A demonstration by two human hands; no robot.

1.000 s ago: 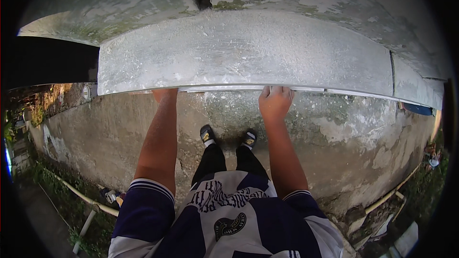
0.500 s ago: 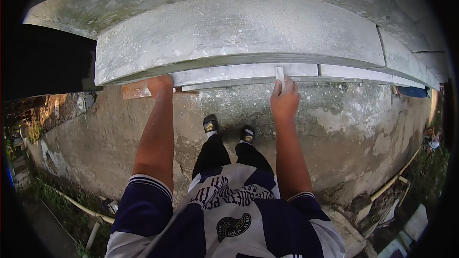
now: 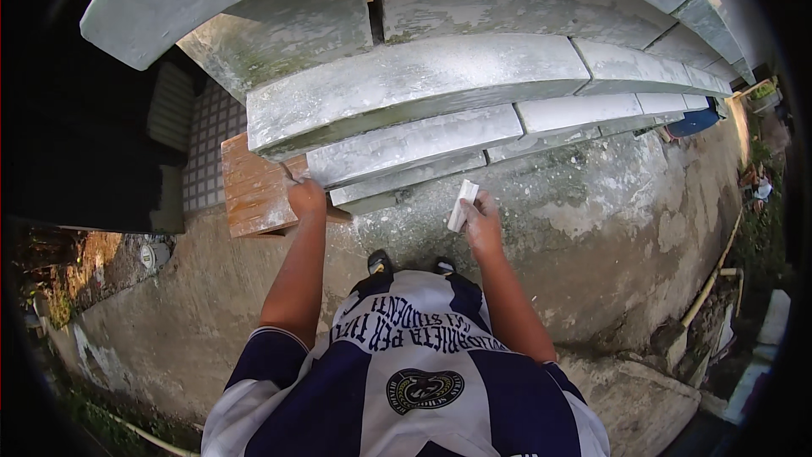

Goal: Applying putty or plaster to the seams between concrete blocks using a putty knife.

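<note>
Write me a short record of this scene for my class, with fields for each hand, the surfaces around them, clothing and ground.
Left hand: left hand, beside the brown wooden surface; whether it grips anything is unclear
Right hand: right hand, holding a narrow white block
Surfaces ahead: pale grey ledges, stepped one above another, with dark seams
Clothing: dark blue and white shirt, dark footwear
Ground: worn, stained concrete, speckled white in places
</note>
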